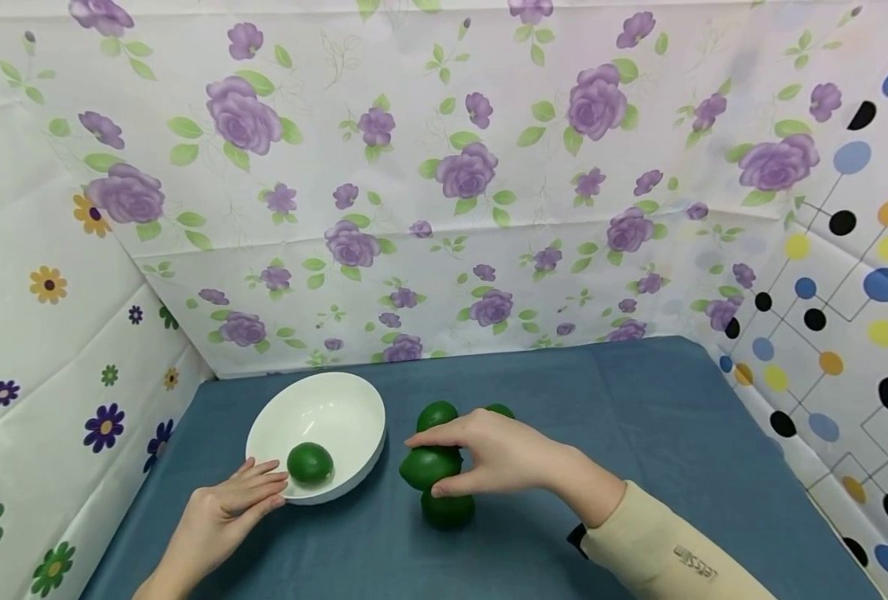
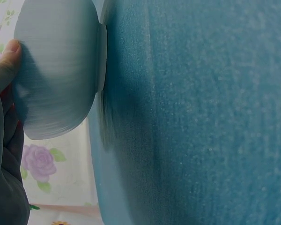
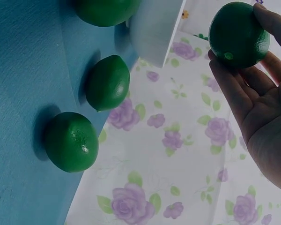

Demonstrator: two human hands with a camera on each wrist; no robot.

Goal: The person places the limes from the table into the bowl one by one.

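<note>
A white bowl (image 1: 339,408) stands on the left part of the table, with one green lime (image 1: 310,463) lying inside it. My left hand (image 1: 222,510) holds the bowl's near left rim; its thumb shows against the bowl (image 2: 56,70) in the left wrist view. Right of the bowl, my right hand (image 1: 507,454) grips a lime (image 3: 239,35) between thumb and fingers, raised off the cloth. Three more limes lie about that hand: a near one (image 1: 447,511), a far one (image 1: 436,413), and another (image 1: 500,410) mostly hidden behind the hand.
Blue cloth (image 1: 639,433) covers the table. A flowered sheet (image 1: 414,192) hangs at the back, a sheet with flowers (image 1: 47,400) stands on the left, and a dotted sheet (image 1: 849,333) on the right.
</note>
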